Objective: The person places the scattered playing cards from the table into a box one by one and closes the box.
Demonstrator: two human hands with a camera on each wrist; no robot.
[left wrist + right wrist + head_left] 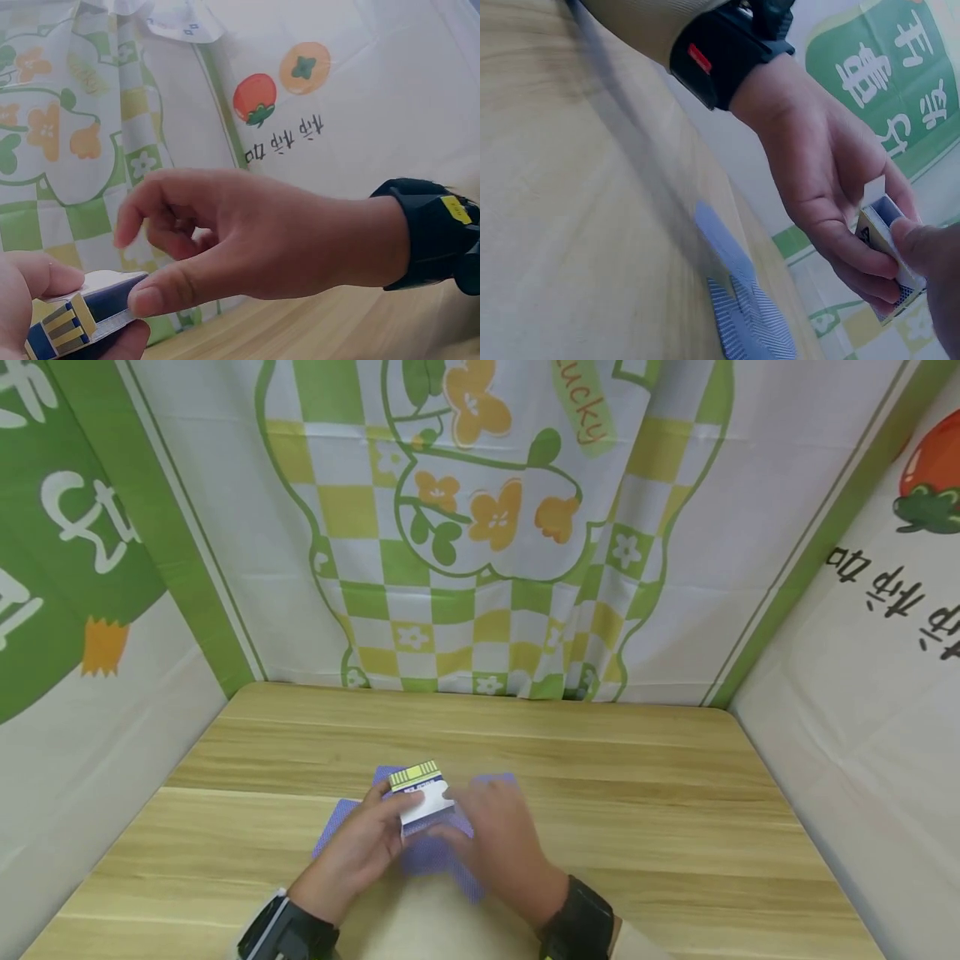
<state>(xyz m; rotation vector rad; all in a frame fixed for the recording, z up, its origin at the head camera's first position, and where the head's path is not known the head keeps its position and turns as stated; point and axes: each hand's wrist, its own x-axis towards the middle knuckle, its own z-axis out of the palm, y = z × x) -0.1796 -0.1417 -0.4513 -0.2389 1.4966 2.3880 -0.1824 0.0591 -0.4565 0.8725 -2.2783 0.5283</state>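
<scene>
A small playing-card box, white with yellow and dark blue print, is held above the table by the left hand, its thumb across the front face. In the right wrist view the box's end stands uncovered with a white flap sticking up. The right hand is beside it, thumb touching the box's end and the other fingers loosely bent, away from the box. Below both hands, blue-backed playing cards lie spread on the table, partly covered by the hands.
The wooden table runs back to a checkered fabric curtain. Printed fabric walls stand on the left and right. Black bands with devices are on both wrists.
</scene>
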